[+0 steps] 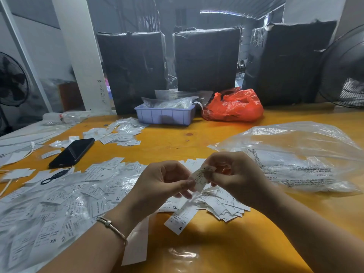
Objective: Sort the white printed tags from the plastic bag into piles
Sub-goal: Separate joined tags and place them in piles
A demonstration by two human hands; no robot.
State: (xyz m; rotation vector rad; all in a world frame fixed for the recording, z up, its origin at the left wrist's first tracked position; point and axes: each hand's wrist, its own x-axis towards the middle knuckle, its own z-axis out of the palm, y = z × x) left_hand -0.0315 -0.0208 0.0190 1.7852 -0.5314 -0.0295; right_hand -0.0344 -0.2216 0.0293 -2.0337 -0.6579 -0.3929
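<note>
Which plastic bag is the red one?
The red plastic bag sits at the table's far side, right of the lilac tray. The big bag by the right hand is clear.

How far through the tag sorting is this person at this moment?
Partly done: sorted-looking tags lie spread at left, with a smaller heap under the hands. In hand: both the left hand and right hand pinch one tag. Left: the plastic bag still shows tags inside.
</note>
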